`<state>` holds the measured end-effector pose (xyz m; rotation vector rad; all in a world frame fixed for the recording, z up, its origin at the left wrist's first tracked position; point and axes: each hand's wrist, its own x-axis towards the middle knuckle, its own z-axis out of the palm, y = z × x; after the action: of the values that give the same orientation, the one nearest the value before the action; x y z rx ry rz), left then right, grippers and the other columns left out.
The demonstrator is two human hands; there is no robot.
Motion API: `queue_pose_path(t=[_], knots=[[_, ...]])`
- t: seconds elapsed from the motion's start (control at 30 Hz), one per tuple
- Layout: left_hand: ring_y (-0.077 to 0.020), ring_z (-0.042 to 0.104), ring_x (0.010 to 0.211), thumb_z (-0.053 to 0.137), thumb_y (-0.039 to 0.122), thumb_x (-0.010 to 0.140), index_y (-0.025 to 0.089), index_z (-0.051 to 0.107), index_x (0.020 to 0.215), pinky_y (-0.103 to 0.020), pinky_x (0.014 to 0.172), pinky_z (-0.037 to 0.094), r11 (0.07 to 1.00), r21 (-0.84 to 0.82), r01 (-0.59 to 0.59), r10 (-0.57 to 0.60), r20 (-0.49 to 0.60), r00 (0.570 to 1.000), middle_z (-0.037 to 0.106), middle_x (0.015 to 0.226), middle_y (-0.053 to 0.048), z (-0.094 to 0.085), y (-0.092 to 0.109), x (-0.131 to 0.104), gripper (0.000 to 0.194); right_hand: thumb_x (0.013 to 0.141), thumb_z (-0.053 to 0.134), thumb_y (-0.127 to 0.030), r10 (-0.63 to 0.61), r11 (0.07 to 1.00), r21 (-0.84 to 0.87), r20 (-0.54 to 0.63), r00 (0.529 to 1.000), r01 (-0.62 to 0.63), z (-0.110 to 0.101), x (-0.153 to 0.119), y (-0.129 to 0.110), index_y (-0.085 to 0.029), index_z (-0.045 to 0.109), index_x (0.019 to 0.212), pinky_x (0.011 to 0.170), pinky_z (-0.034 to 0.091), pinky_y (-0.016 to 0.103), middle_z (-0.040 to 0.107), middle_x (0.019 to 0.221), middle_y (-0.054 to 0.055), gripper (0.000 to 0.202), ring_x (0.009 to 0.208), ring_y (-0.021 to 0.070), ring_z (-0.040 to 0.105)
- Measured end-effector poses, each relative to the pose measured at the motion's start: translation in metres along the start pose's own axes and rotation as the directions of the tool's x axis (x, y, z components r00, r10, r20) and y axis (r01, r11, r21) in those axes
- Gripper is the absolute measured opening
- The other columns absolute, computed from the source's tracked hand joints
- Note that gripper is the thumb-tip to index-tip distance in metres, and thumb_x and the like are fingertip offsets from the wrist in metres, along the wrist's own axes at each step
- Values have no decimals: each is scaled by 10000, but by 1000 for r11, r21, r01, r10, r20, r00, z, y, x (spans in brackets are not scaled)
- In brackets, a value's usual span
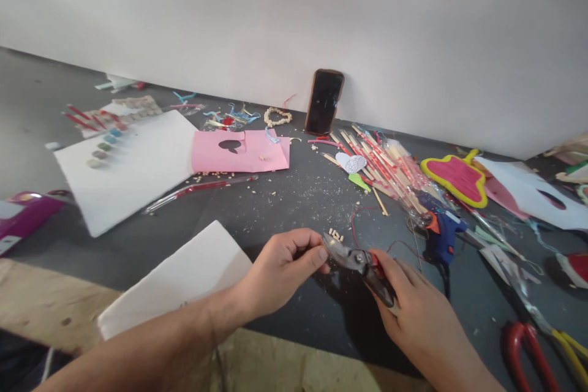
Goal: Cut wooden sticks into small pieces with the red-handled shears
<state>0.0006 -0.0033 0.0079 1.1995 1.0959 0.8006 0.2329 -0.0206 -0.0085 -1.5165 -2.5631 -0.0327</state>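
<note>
My right hand (408,300) is wrapped round the handles of a pair of pruning shears (358,259), their blades pointing left. At the blade tips, my left hand (287,263) pinches with thumb and forefinger; whatever it holds is too small to make out. Just behind the blades lie several short pale cut pieces (336,234) on the dark table (285,214). Pale crumbs are scattered farther back. A thin dark red cord (353,226) curves beside the pieces.
White boards (184,269) lie at the left, with pink paper (239,153) behind. A phone (324,101) leans on the wall. Wooden sticks (376,162), a blue glue gun (444,236) and red-handled scissors (528,355) are at the right.
</note>
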Motion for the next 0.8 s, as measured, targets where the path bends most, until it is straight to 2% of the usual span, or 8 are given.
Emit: queue_pose_path(t=[0.27,0.47,0.6,0.8], knots=[[-41,329,471,435,269,847,141,553,697,-173,449,269,1000,15,1,-1,24,1000,562,656,8,-1,4,-3,230,721,427,-122,-8,997,-80,19,1000,10,-4,0,-2,-151,403,1188,708,507,324,626,989,101,468,828,205,612],[-56,403,545,474,269,828,142,555,779,-168,494,315,999,-26,-45,44,-39,998,553,687,10,0,0,4,158,677,459,-117,22,985,-174,12,1000,-20,-4,8,-1,-164,398,1200,704,472,342,617,984,102,528,858,233,592],[-54,405,536,472,269,830,143,547,740,-170,503,319,997,-11,-77,77,-39,996,569,685,9,-1,0,5,172,680,456,-123,-5,971,-240,-15,1000,2,-4,8,-2,-142,344,1271,733,427,370,619,987,118,601,900,251,574],[-49,372,488,461,275,835,141,563,682,-173,481,296,994,70,-81,82,-14,997,560,631,17,-3,0,3,227,699,434,-125,-9,988,-156,17,1000,11,-5,4,-1,-173,209,1370,746,368,377,626,957,89,709,867,223,575]])
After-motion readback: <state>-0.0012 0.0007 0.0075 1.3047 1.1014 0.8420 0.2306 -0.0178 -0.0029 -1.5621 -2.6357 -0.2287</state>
